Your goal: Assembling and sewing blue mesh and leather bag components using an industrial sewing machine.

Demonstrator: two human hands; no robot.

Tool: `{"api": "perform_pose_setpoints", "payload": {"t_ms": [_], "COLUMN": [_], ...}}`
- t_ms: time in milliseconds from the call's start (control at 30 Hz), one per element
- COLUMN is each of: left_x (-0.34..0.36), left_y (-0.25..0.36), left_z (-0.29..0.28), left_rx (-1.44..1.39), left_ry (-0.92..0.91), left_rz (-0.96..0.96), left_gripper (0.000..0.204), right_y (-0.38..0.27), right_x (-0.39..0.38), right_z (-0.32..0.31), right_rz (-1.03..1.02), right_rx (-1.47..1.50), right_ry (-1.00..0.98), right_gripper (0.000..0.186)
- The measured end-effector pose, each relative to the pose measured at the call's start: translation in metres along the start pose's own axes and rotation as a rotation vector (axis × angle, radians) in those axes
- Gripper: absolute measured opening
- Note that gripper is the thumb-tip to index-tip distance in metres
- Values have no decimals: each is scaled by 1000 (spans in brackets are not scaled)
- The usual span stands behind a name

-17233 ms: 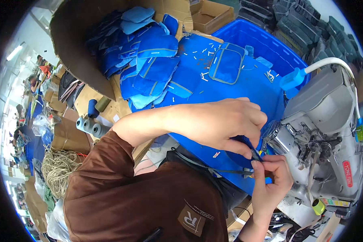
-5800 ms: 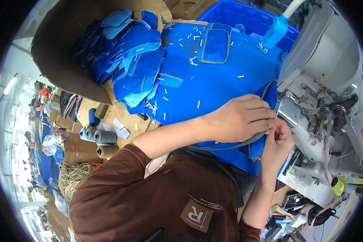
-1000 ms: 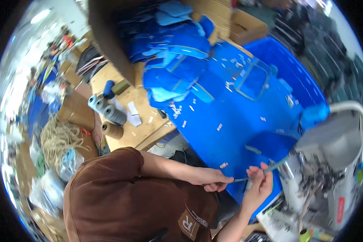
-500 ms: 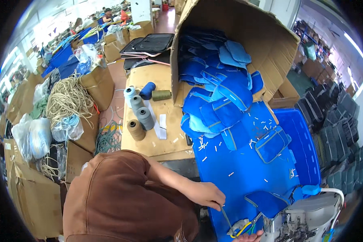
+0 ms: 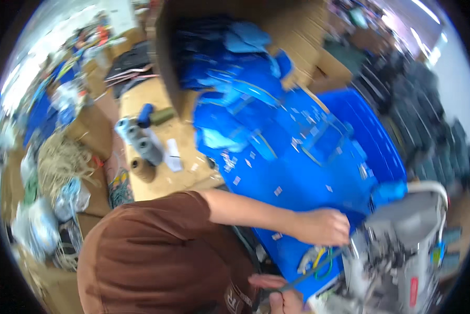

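My left hand [image 5: 321, 227] is closed at the near right of the blue table, beside a grey sewing machine [image 5: 402, 235]. What its fingers grip is blurred. A bit of blue fabric [image 5: 356, 217] shows just behind it. Down at the lower edge, my right hand [image 5: 279, 295] pinches a thin grey-green strip [image 5: 312, 271], which runs taut up toward the machine, just below my left hand. A pair of scissors with yellow handles [image 5: 306, 260] lies on the table under the strip, near a green loop [image 5: 326, 266].
Blue padded pieces [image 5: 245, 99] spill from a large carton [image 5: 303, 36]. Another blue piece [image 5: 324, 138] lies among white scraps. Thread cones [image 5: 150, 152] stand on a board at left. A blue bin [image 5: 373, 125] borders the table at right, beside stacked grey pieces [image 5: 439, 136].
My left hand has moved right to the sewing machine. My right hand has shifted left and now grips the strip. The head view has turned, blurring everything.
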State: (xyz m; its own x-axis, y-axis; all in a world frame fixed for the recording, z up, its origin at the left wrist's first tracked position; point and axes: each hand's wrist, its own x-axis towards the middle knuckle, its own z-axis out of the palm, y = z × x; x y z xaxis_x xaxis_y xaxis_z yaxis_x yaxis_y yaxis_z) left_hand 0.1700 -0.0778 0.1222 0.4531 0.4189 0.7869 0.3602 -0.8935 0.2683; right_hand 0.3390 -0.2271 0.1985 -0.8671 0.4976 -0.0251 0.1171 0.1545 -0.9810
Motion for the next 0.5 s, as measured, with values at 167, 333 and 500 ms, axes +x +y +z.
{"api": "perform_pose_setpoints", "payload": {"t_ms": [167,333,500], "left_x": [2,9,16], "left_y": [2,3,7], "left_z": [-6,1,-2], "left_rx": [21,-129,-220], "left_ry": [14,102,100], "left_rz": [-53,-194,-310], "left_gripper": [25,24,23], "right_y": [-2,15,79], "right_x": [15,16,55], "right_z": [-18,-23,-65], "right_rz": [-224,-142,72], "right_rx": [210,144,50], "right_ry": [142,354,1155], "right_gripper": [30,20,19]}}
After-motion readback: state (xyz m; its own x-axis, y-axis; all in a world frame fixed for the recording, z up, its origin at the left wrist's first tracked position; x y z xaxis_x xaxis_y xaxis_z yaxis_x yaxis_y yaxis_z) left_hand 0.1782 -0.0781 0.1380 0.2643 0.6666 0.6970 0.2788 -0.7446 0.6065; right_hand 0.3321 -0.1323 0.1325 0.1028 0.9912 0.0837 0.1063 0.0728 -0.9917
